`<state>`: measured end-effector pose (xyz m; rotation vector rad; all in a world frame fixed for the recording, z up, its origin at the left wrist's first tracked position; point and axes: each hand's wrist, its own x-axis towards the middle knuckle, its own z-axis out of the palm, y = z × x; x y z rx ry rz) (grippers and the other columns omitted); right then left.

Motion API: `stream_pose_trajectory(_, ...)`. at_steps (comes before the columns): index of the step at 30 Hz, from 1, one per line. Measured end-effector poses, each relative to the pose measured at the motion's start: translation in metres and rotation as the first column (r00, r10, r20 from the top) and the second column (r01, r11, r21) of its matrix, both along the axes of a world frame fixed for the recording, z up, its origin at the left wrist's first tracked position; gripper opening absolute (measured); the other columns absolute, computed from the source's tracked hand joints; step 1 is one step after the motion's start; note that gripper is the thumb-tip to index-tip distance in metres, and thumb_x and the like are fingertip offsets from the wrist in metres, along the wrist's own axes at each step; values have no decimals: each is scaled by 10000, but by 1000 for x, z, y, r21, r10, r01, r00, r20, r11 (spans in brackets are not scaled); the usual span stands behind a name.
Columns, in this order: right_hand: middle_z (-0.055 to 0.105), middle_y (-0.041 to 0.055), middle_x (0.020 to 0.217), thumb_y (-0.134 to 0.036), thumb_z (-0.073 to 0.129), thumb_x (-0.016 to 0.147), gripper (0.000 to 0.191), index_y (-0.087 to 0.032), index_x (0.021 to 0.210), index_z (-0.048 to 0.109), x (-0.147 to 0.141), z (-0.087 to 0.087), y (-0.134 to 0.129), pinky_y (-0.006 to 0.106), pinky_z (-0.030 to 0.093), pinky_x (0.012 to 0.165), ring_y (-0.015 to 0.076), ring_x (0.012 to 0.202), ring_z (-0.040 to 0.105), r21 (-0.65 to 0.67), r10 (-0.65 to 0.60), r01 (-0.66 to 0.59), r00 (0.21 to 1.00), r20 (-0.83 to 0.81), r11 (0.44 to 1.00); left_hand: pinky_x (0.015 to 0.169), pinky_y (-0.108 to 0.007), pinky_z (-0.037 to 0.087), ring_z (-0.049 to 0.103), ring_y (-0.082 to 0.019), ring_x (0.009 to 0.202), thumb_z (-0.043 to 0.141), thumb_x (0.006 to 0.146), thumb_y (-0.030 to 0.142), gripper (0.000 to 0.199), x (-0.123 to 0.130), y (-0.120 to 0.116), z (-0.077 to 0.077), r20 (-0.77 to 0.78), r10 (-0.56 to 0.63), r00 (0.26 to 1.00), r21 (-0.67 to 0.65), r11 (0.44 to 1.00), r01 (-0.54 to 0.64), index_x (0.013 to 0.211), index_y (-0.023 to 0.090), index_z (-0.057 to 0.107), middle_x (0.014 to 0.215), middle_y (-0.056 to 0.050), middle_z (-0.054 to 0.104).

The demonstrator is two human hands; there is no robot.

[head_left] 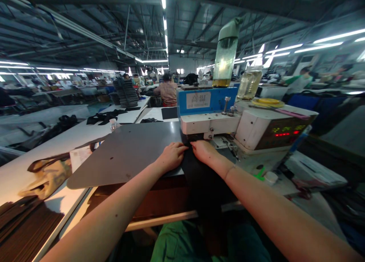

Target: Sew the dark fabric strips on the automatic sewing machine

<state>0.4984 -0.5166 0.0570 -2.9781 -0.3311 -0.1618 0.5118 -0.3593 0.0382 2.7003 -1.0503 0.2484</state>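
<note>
A long strip of black fabric (199,178) runs from the front of a blue-and-white machine (211,124) down over the table edge to my lap. My left hand (173,156) presses its fingertips on the strip's left edge, the fingers close together. On the right edge my right hand (203,152) pinches the fabric with bent fingers, just under the machine's white arm. The fabric's far end is hidden beneath that arm. Left of the strip lies a smooth grey metal plate (128,148), which my left hand partly overlaps.
A tall bottle (226,57), a jar (250,81) and a yellow lid (267,102) stand on the machine. Its control box (285,133) shows red digits. Tan cloth (51,176) and brown stacked pieces (25,228) lie left. A person (167,92) sits ahead.
</note>
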Motion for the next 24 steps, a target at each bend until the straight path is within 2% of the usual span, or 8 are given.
stream_pose_trajectory(9, 668, 113, 1010, -185, 404, 842, 298, -147, 999, 654, 5, -5, -3, 271, 442, 797, 208, 919, 619, 37, -20, 18, 998, 61, 999, 967, -350, 374, 470, -215, 1082, 380, 858, 233, 365, 3, -1, 2, -24, 13, 1000, 1, 1000, -13, 1180, 187, 547, 1203, -66, 523)
stream_pose_trajectory(24, 653, 108, 1016, -231, 420, 849, 281, -153, 1005, 640, 5, -7, -2, 275, 435, 779, 205, 903, 607, 32, -61, 59, 993, 98, 998, 998, -353, 349, 445, -216, 1148, 371, 877, 304, 375, 9, 1, -1, -23, 2, 1000, -5, 1000, -2, 1193, 184, 534, 1237, -81, 504)
